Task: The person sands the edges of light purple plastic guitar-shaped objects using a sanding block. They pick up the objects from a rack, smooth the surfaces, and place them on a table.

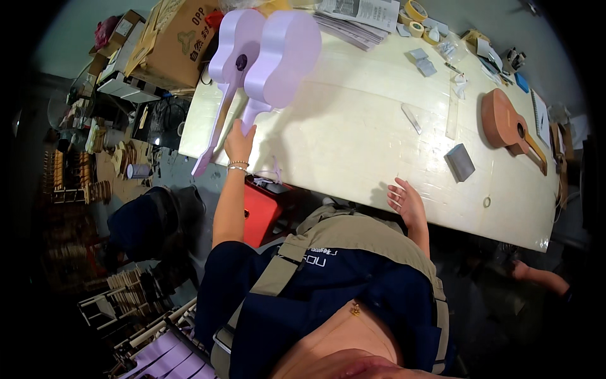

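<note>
Two lilac ukulele bodies with necks are side by side at the far left of the table. The left ukulele [238, 47] shows a dark sound hole, and its neck runs down past the table's near edge. The right ukulele [291, 60] turns its plain side up. My left hand [239, 143] is closed around the right one's neck; whether it grips the left neck too is hard to tell. My right hand [408, 203] is open and holds nothing, fingers apart, by the near edge of the table [341, 148].
A grey block [459, 162], a small pale strip [411, 119] and a brown ukulele [507, 124] lie to the right. Newspapers [363, 19] and tape rolls [415, 11] sit at the back. Cardboard boxes [173, 47] stand left; a red stool [260, 211] is below. Another person's hand [521, 270] shows lower right.
</note>
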A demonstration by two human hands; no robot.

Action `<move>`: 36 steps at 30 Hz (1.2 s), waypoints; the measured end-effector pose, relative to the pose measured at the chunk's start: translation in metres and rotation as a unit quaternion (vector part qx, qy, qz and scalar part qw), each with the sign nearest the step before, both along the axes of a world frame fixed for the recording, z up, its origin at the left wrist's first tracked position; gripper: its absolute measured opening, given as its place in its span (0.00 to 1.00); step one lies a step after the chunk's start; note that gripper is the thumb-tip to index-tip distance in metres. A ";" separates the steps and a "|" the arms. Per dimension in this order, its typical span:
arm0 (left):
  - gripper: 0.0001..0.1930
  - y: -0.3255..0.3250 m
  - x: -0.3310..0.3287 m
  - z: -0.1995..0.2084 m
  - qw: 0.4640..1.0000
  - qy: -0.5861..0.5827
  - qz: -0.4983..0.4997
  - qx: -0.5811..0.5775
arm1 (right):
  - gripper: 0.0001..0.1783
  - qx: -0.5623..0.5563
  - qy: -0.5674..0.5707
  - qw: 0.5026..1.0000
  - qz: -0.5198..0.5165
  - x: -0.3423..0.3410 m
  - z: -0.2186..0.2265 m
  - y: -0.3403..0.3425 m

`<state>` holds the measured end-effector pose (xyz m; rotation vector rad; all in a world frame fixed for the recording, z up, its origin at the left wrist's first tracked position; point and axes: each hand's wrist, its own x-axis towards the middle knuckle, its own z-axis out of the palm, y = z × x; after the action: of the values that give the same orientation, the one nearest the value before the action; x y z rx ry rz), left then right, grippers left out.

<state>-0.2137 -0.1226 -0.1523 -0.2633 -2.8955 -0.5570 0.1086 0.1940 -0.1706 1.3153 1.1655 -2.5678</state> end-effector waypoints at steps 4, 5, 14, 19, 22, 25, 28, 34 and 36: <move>0.20 0.009 -0.034 -0.009 0.999 0.001 0.032 -0.022 | 0.25 -0.012 -0.013 0.999 -0.051 0.018 -0.002 -0.005; 0.21 0.008 -0.041 -0.014 0.999 0.003 0.038 -0.024 | 0.24 -0.008 -0.018 0.998 -0.065 0.020 -0.001 -0.009; 0.23 0.002 -0.082 -0.026 0.996 0.008 0.092 -0.019 | 0.24 -0.009 -0.023 0.991 -0.133 0.041 0.002 -0.032; 0.23 0.001 -0.085 -0.019 0.990 -0.001 0.135 -0.028 | 0.24 -0.007 -0.014 0.990 -0.143 0.045 -0.002 -0.038; 0.23 -0.007 -0.089 -0.025 0.993 0.034 0.108 -0.033 | 0.24 -0.012 -0.013 0.990 -0.143 0.047 -0.003 -0.042; 0.21 -0.007 -0.086 -0.028 0.991 0.070 0.092 -0.067 | 0.23 -0.019 -0.017 0.990 -0.138 0.052 -0.006 -0.045; 0.20 -0.007 -0.079 -0.026 0.985 0.118 0.077 -0.096 | 0.23 -0.028 -0.019 0.990 -0.140 0.058 -0.011 -0.048; 0.12 -0.014 -0.040 0.001 0.964 0.254 -0.004 0.078 | 0.22 -0.047 -0.023 0.995 -0.083 0.053 -0.016 -0.041; 0.08 -0.008 -0.006 0.033 0.936 0.170 -0.051 0.304 | 0.23 -0.054 -0.011 0.998 -0.031 0.042 -0.017 -0.037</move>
<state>-0.2195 -0.1308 -0.1189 -0.3689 -2.2518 -1.2441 0.1505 0.1573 -0.1879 1.3743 0.9811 -2.6106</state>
